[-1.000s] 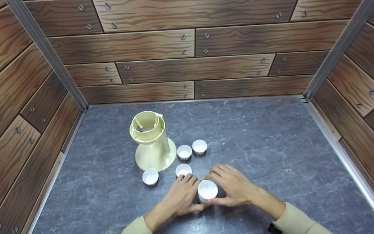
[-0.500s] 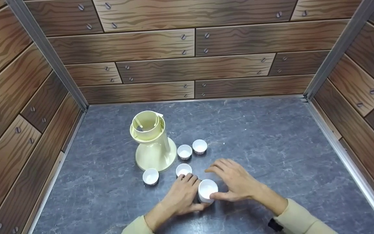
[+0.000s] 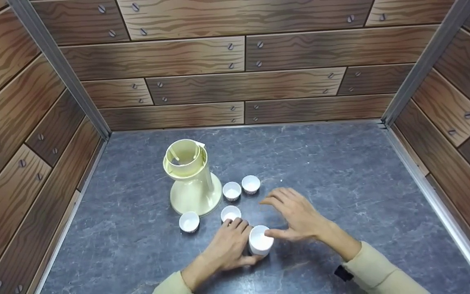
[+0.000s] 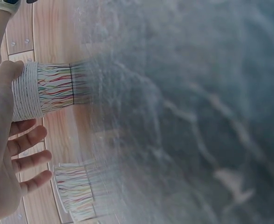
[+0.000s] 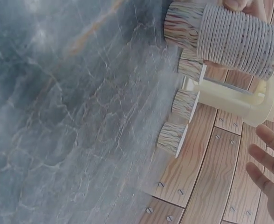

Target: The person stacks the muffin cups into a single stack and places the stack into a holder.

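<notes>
A stack of white paper baking cups [image 3: 260,240] stands upright on the tabletop. Ridged rims and colourful streaks on the lowest cup's side show on the stack [image 4: 30,91] in the left wrist view. My left hand [image 3: 227,246] holds the stack from its left, thumb at the near side. My right hand [image 3: 298,216] is up to the right of it, fingers spread and loosely bent, thumb tip overlapping the rim in the head view. Between that hand [image 5: 273,163] and the stack [image 5: 239,41] a gap shows in the right wrist view.
Several single baking cups stand apart: one cup [image 3: 231,213] by my left fingertips, another cup [image 3: 189,222] farther left, two more, including a cup [image 3: 251,185], beyond. A cream plastic stand with a round open top [image 3: 196,194] is behind them. Wood-patterned walls [image 3: 243,85] enclose the table.
My right hand has let go of the stack and moved up and away from it, its fingers opening. The left hand and the stack have stayed in place.
</notes>
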The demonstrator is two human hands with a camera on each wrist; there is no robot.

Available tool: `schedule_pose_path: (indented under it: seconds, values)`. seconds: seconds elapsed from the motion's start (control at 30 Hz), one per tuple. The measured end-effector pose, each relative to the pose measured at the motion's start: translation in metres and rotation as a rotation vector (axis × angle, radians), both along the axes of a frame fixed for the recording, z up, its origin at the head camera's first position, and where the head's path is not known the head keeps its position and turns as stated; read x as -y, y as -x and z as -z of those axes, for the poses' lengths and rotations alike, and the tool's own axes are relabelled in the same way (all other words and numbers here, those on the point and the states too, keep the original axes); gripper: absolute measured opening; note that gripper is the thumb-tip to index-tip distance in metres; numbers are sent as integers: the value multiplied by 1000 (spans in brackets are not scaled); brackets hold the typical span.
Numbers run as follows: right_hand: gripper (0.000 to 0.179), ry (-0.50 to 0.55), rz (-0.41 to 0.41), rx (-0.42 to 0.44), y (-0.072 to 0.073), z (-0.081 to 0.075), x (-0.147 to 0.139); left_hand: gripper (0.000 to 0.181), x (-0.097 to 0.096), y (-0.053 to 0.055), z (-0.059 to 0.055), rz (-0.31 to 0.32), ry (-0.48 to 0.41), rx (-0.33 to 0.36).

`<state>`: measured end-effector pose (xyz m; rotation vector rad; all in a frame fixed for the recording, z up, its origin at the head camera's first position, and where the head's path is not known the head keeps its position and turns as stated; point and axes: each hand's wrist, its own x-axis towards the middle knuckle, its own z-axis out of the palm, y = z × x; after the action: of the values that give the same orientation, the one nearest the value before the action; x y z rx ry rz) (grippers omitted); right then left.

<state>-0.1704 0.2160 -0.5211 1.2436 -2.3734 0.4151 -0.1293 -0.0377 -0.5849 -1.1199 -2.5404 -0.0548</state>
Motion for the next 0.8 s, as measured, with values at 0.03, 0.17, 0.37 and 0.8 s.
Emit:
schedule_pose_path:
  seconds: [0.03, 0.17, 0.37, 0.8]
  values:
    - [72, 4, 1, -4, 2, 0, 0, 68, 0, 0, 0, 1, 3, -2]
    - [72, 5, 8, 1, 8, -1, -1, 67, 0, 0, 1, 2, 13, -17]
    - [70, 24, 1, 9, 19, 2, -4, 67, 0, 1, 1, 6, -7, -5]
    - [73, -49, 82, 87, 38, 11, -7, 68, 0, 0, 0, 3, -12, 4]
